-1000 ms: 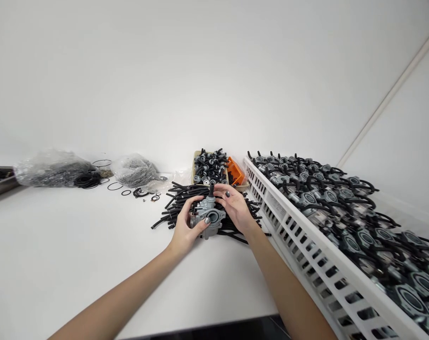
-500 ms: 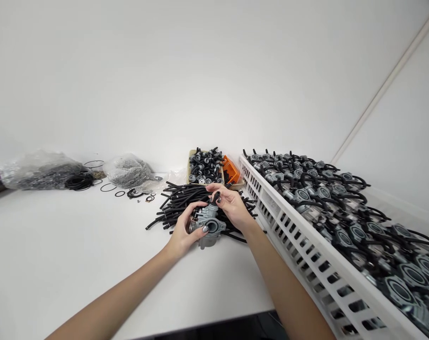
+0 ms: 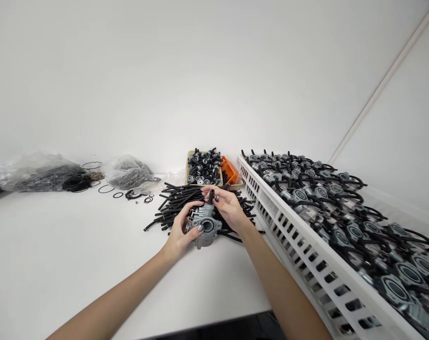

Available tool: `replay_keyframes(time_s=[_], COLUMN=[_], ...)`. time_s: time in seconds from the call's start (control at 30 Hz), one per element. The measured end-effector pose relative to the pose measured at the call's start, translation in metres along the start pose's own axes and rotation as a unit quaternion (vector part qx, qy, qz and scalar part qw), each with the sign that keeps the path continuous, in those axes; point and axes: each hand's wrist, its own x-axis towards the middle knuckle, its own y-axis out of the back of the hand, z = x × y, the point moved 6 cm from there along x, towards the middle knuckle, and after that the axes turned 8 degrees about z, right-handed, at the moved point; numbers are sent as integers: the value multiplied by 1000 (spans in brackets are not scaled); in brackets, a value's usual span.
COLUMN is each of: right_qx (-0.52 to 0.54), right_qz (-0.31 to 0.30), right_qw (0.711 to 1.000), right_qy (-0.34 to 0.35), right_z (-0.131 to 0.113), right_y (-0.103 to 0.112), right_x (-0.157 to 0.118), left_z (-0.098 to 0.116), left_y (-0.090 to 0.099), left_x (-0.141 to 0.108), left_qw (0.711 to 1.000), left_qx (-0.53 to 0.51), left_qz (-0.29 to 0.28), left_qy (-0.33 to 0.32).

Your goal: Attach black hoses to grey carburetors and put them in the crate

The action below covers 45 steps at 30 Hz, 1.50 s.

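Note:
A grey metal carburetor [image 3: 206, 231] is held upright over the front edge of a pile of black hoses [image 3: 179, 203]. My left hand [image 3: 180, 234] grips its left side, with the thumb across the front near the round bore. On top of the carburetor stands a black rubber-capped fitting [image 3: 211, 196]. My right hand [image 3: 228, 207] has its fingers closed around this fitting, index finger behind and thumb on the right side.
A white slotted crate [image 3: 306, 231] full of carburetors with hoses stands on the right. Behind the hoses are a tray of black-capped parts [image 3: 203, 167] and an orange basket [image 3: 229, 171]. Plastic bags of parts [image 3: 39, 172] and black rings [image 3: 106, 188] lie at the back left.
The carburetor and both hands have shifted slightly left in view. The black fitting now stands more upright, and my right fingers have moved a little around it.

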Motion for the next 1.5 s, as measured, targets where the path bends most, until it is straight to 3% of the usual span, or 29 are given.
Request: replay_keyframes(time_s=[0.13,0.27,0.4,0.53,0.63,0.77,0.87,0.97,1.07,1.2,1.33,1.43,1.5], right_qx=[41,53,18,-88,-234,-445,-528,-568,-578,-561,-500,-369,-279], right_qz=[39,164,298,336,284,91,-34,-85,-84,-9,189,312,318], right_qw=[998,985,954,936,926,882,840,812,803,812,825,856,891], right_qy=[-10,3,38,58,79,125,120,105,117,161,182,184,163], right_z=[2,3,2,-1,-10,-18,-11,-1,1,-12,-32,-39,-36], right_y=[4,24,49,59,51,21,5,0,-1,2,25,40,40], right_x=[2,4,4,4,5,1,-6,-10,-9,-5,-5,-10,-10], left_z=[-2,-12,-15,2,13,18,20,22,23,23,24,25,24], left_y=[1,6,12,19,29,46,59,65,67,68,69,71,72], left_x=[-1,-1,4,17,25,32,35,38,38,35,35,35,34], left_qw=[1000,990,949,916,900,887,883,882,880,884,905,914,912], left_qx=[-8,-79,-205,-284,-309,-318,-322,-331,-340,-320,-293,-259,-245], left_qz=[14,101,197,233,263,306,323,316,311,324,301,308,327], left_qy=[12,57,138,163,156,135,114,109,114,108,73,44,32])
